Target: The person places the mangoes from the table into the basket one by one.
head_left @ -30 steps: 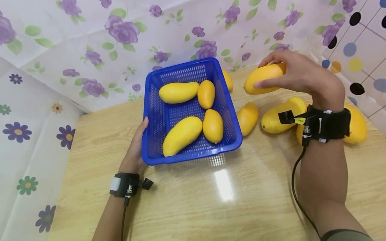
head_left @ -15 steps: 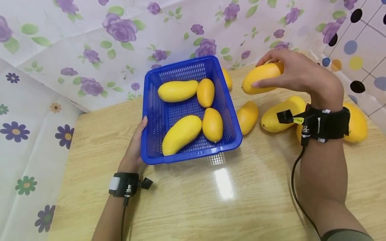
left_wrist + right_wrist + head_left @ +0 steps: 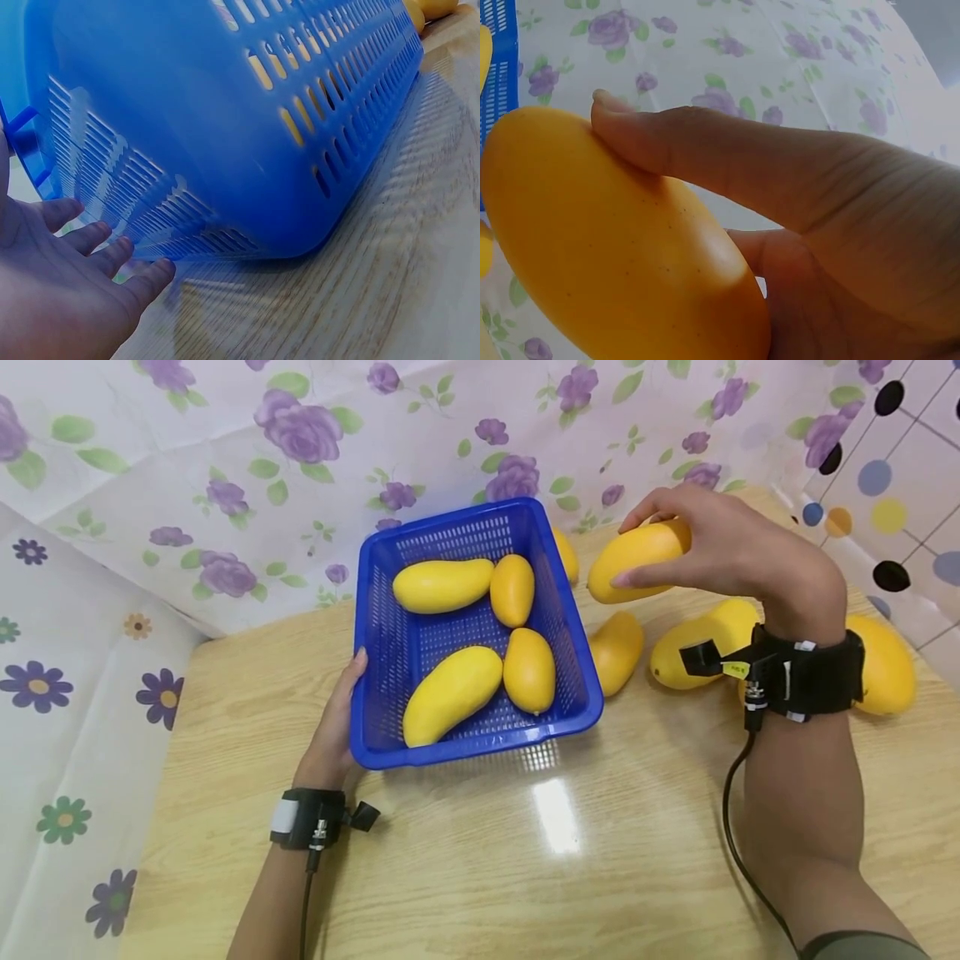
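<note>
A yellow mango (image 3: 637,560) is in my right hand (image 3: 723,547), gripped between thumb and fingers above the table, just right of the blue plastic basket (image 3: 480,752). In the right wrist view, the thumb presses on the speckled mango (image 3: 622,247); the other fingers are mostly hidden behind it. Several mangoes lie inside the basket, among them a long yellow mango (image 3: 453,693) and a rounder mango (image 3: 529,672). My left hand (image 3: 333,727) rests against the basket's left side. In the left wrist view, its fairly straight fingers (image 3: 112,255) touch the slotted wall (image 3: 225,150).
Right of the basket, more mangoes lie on the wooden table (image 3: 465,860): one mango (image 3: 617,653) close by, a paler mango (image 3: 701,647), and another mango (image 3: 885,668) partly behind the right wrist strap. A flowered sheet (image 3: 420,435) hangs behind.
My right hand has moved slightly left toward the basket, carrying the mango. The left hand and the basket stay in place.
</note>
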The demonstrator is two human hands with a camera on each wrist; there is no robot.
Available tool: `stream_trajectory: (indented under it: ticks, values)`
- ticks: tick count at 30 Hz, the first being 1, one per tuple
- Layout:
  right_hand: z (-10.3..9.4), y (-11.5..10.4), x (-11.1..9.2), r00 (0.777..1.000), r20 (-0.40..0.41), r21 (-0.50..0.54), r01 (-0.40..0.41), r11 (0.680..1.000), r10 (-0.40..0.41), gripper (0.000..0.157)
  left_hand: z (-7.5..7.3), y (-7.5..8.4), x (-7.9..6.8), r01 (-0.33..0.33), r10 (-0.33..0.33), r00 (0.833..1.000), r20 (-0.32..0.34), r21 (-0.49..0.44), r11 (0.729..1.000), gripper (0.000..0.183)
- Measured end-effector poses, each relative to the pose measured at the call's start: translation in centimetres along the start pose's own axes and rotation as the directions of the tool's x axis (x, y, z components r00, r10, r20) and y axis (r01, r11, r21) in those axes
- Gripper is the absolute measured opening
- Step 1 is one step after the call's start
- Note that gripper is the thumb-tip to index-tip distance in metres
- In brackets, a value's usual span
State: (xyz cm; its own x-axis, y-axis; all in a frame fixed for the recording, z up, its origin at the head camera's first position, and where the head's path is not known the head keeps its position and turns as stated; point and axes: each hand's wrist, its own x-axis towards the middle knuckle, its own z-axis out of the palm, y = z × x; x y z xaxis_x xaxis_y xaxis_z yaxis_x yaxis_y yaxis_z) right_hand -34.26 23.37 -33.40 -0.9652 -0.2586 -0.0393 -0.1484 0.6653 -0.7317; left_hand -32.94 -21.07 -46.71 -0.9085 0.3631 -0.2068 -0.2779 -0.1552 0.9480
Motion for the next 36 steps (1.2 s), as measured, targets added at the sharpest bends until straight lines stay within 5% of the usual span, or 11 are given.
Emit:
stream_trajectory:
  ticks: [25,36]
  values:
    - [0.9,-1.5,-0.4,0.981,-0.027,-0.18,0.185,0.966,-0.193,0.065,0.2,0.1,-0.2,0.006,-0.006,1.0,0.0,-0.011,1.0,0.064]
    - [1.8,-3.4,-1.1,0.944,-0.05,-0.164,0.315,0.935,-0.327,0.06,0.0,-0.1,-0.1,-0.014,0.014,1.0,0.013,-0.017,1.0,0.063]
